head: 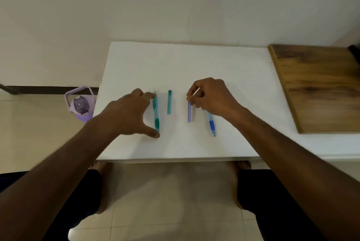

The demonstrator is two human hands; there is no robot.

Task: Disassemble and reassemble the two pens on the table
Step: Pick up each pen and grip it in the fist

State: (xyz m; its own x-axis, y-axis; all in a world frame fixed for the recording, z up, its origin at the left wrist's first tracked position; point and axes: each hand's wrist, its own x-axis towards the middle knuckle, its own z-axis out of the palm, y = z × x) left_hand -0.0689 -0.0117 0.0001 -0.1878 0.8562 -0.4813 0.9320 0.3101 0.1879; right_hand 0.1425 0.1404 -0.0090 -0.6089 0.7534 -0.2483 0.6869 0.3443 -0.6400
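Two light, slippery pens: our left hand [134, 112] spans the green pen [156, 113] end to end (fingertips only), while our right hand [210, 97] pinches the lilac cap [189, 112].

White table [224, 61]; green pen [156, 116], green cap [169, 102], purple cap [189, 113], blue pen [211, 124]
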